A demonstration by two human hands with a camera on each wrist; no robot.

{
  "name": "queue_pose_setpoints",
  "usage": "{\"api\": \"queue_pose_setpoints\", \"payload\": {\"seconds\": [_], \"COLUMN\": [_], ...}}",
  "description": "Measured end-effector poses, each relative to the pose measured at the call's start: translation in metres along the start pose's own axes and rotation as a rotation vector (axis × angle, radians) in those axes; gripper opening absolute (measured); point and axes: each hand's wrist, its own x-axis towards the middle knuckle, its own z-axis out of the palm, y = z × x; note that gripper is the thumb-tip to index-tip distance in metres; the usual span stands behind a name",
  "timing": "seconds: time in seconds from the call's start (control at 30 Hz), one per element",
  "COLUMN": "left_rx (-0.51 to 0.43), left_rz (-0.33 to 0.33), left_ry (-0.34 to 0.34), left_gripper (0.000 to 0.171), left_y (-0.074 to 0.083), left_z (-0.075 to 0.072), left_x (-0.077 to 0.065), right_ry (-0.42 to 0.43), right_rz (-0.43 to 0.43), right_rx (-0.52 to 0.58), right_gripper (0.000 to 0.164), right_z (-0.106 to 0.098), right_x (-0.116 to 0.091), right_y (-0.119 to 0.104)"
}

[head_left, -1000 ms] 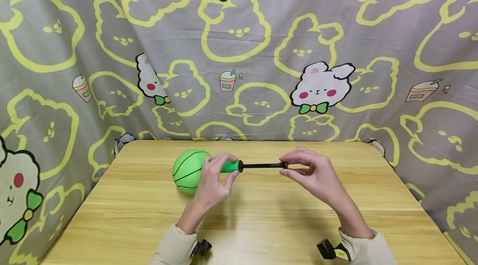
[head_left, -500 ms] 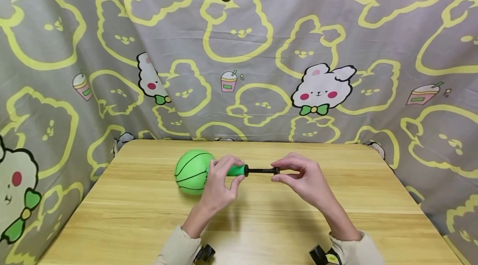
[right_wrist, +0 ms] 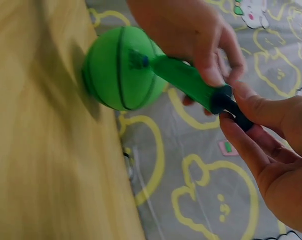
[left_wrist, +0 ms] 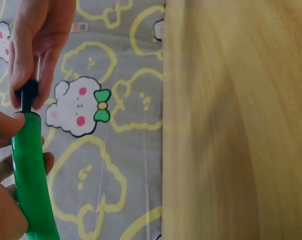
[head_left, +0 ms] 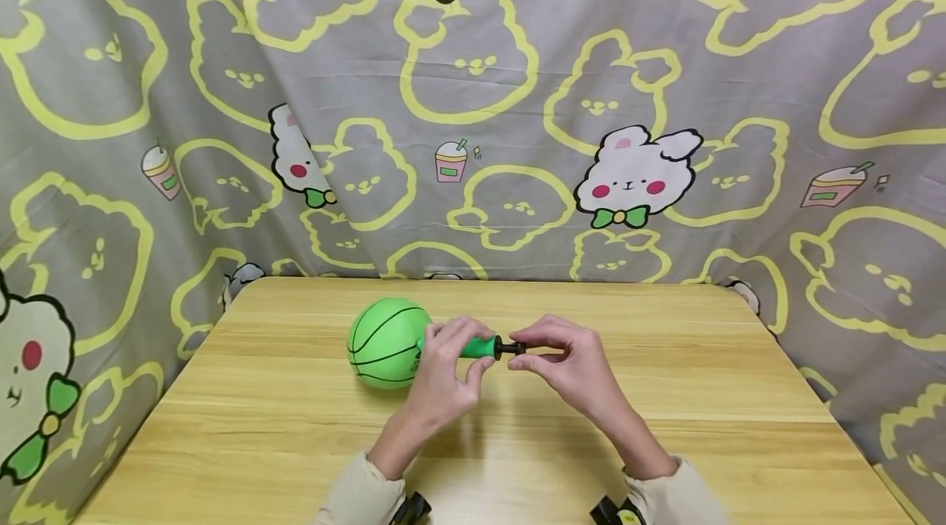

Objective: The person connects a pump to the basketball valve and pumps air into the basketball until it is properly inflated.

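A green ball [head_left: 386, 344] with black basketball lines rests on the table. Against its right side points a green hand pump [head_left: 479, 347], its narrow end at the ball in the right wrist view. My left hand [head_left: 446, 373] grips the pump's green barrel [left_wrist: 33, 175], thumb and fingers near the black collar. My right hand [head_left: 572, 361] pinches the black handle [right_wrist: 242, 121] at the end of the plunger rod. Only a short length of rod shows between collar and handle. Fingers partly hide the barrel in the head view.
The wooden table [head_left: 665, 410] spreads around both hands. Behind it hangs a grey curtain [head_left: 510, 131] with yellow outlines and white rabbits. Black wrist cameras sit at both cuffs, near the table's front.
My right hand has moved left, pushing the plunger rod from far out to nearly all the way into the barrel. My left hand and the ball have shifted slightly right.
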Motion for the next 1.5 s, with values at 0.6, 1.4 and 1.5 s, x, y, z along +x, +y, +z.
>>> {"api": "queue_pose_setpoints", "payload": {"seconds": [0.6,1.4,1.5], "left_rx": [-0.019,-0.067,-0.064], "left_rz": [-0.014,-0.046,-0.043], "left_ry": [-0.034,0.024,0.025], "left_gripper": [0.027,0.029,0.029], "left_y": [-0.004,-0.013,-0.011], "left_z": [-0.002,-0.018,-0.018], "left_x": [0.0,0.005,0.005], "right_ry": [-0.069,-0.074,-0.054], "right_rz": [0.019,-0.009,-0.017], "right_rx": [-0.014,-0.029,-0.028], "right_gripper": [0.022,0.027,0.028], "right_z": [-0.012,-0.065,-0.062], "right_x": [0.001,-0.001,-0.001], "right_y": [-0.012,-0.035,-0.034]}}
